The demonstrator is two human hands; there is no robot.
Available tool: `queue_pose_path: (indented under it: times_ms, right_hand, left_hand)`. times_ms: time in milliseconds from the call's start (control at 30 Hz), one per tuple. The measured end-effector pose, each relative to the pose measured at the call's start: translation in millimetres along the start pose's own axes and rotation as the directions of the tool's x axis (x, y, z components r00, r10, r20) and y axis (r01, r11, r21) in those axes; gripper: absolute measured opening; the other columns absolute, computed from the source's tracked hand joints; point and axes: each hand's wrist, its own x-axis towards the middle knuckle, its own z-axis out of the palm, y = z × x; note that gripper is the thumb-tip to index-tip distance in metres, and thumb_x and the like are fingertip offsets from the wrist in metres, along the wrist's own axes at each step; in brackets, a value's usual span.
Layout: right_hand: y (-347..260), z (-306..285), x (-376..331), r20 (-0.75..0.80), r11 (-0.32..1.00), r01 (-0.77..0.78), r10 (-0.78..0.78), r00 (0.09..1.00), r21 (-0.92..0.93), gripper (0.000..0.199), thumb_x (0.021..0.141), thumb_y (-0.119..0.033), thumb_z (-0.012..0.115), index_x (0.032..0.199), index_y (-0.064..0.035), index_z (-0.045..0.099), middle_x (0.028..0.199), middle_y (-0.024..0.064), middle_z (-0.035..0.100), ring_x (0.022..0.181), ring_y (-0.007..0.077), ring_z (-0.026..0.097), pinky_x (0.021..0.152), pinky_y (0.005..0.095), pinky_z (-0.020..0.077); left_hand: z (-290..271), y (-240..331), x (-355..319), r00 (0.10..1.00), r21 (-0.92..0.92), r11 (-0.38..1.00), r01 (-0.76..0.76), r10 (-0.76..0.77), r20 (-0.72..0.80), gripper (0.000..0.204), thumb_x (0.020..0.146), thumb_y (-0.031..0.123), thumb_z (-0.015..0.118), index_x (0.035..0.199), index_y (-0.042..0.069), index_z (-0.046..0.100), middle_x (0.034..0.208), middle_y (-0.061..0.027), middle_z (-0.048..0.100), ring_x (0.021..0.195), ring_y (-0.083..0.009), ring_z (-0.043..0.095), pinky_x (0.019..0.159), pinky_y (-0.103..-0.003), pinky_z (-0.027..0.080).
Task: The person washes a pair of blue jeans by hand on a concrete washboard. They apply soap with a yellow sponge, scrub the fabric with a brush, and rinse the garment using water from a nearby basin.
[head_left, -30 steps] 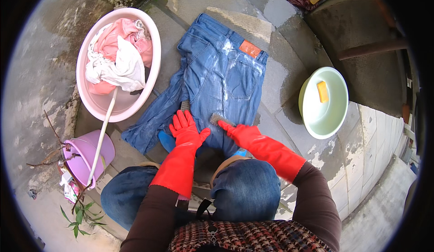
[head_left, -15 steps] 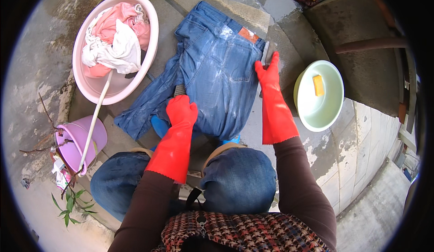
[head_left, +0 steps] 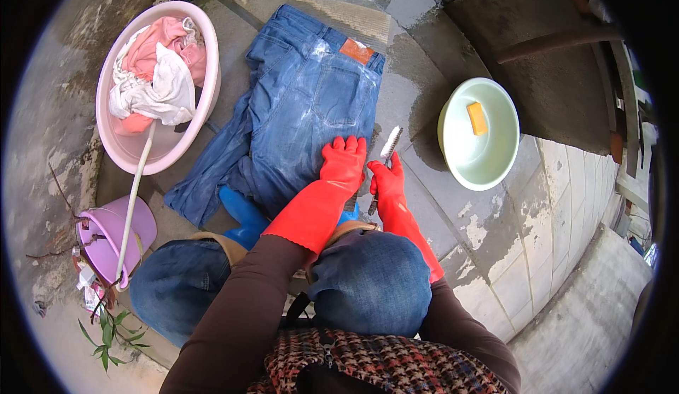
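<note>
Blue jeans point(head_left: 304, 104) lie back side up on a ribbed board, whitish suds smeared over the pocket and waistband. In a red rubber glove, my left hand point(head_left: 344, 164) rests on their lower right part, fingers stretched over the denim. Just to the right, clear of the cloth, my gloved right hand point(head_left: 387, 182) is closed around a scrubbing brush point(head_left: 391, 143) with a dark handle and white foam on its bristles. One jeans leg trails to the lower left beside my blue boot point(head_left: 244, 217).
An oval pink basin point(head_left: 213, 97) with pink and white clothes stands at the upper left. Below it is a purple bucket point(head_left: 145, 224), with a pale stick point(head_left: 134, 199) leaning across. A pale green basin point(head_left: 444, 136) holding a yellow soap bar point(head_left: 477, 119) stands at right, near a dark slab point(head_left: 537, 83).
My right hand has come from the jeans' right edge down toward my knee and now holds the brush. My left hand has moved right and opened from a fist onto the denim.
</note>
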Motion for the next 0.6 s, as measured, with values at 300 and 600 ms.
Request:
queue_pose_path:
  times_ms: [300,600]
  right_hand:
    - [-29,-26,-30,0.080,0.979,0.169,-0.161,0.984,-0.118,0.085,0.105,-0.033,0.062,0.171,-0.0155,0.012,0.101,0.0121,0.071,0.046,0.0115,0.045,0.042,0.0302,0.0380]
    - [11,-35,-32,0.295,0.616,0.524,-0.440,0.848,-0.588,0.067,0.110,-0.032,0.056,0.170,-0.0295,0.027,0.101,0.0145,0.074,0.090,0.0262,0.071,0.082,0.0366,0.0537]
  left_hand:
    - [-14,-40,-8,0.933,0.090,0.995,-0.038,0.002,0.361,0.025,0.093,0.015,0.062,0.111,0.010,0.079,0.110,-0.0130,0.077,0.104,-0.0350,0.074,0.084,-0.050,0.061]
    - [-41,-75,30,0.985,0.060,0.998,-0.007,0.017,-0.174,0.047,0.094,0.039,0.067,0.135,0.017,0.071,0.142,-0.0159,0.065,0.135,-0.0392,0.057,0.111,-0.057,0.043]
